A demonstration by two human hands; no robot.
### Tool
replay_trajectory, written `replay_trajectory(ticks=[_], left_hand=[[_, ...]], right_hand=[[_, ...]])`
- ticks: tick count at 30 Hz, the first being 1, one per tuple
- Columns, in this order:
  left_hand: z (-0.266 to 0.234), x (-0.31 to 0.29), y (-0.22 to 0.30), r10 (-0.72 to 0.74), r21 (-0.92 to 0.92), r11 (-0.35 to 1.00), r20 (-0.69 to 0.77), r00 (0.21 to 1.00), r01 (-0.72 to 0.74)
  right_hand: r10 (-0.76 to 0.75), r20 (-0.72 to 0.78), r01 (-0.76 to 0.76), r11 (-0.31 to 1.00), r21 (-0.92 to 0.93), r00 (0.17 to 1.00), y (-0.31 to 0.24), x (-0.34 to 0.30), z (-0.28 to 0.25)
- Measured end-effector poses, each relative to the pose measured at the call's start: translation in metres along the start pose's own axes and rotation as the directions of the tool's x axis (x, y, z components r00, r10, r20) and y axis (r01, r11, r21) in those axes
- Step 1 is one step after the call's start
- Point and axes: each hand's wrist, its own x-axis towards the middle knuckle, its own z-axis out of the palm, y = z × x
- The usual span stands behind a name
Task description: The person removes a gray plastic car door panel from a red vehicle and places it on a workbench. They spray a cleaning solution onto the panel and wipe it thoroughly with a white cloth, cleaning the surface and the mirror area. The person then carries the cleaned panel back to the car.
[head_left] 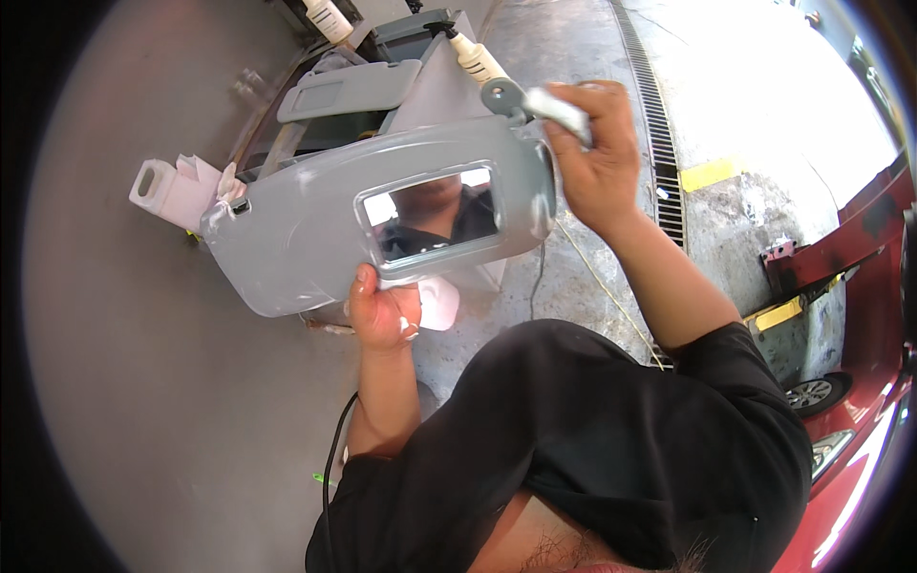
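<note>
A grey car sun visor is held up in front of me, its mirror facing me. Whitish streaks of foam or lather lie on its surface. My left hand grips the lower edge, thumb on the front and white foam on the palm; the other fingers are partly hidden behind the visor. My right hand is closed around a small white piece, blurred, perhaps a sponge or cloth. It is at the visor's upper right corner, beside the round mounting bracket.
Behind the visor, a second grey sun visor lies on a cluttered stand. Two white bottles and a pale pink jug stand around it. A floor drain grate runs on the right, near a red lift arm and a red car.
</note>
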Motion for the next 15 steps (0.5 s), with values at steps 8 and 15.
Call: replay_trajectory(ticks=[8, 15], left_hand=[[0.014, -0.010, 0.001, 0.058, -0.024, 0.998, 0.007, 0.998, -0.057], [0.020, -0.029, 0.021, 0.095, 0.088, 0.993, -0.127, 0.987, -0.085]], right_hand=[[0.152, 0.526, -0.143, 0.988, -0.058, 0.837, 0.036, 0.017, -0.039], [0.406, 0.445, -0.527, 0.829, 0.189, 0.798, 0.044, 0.018, -0.061]])
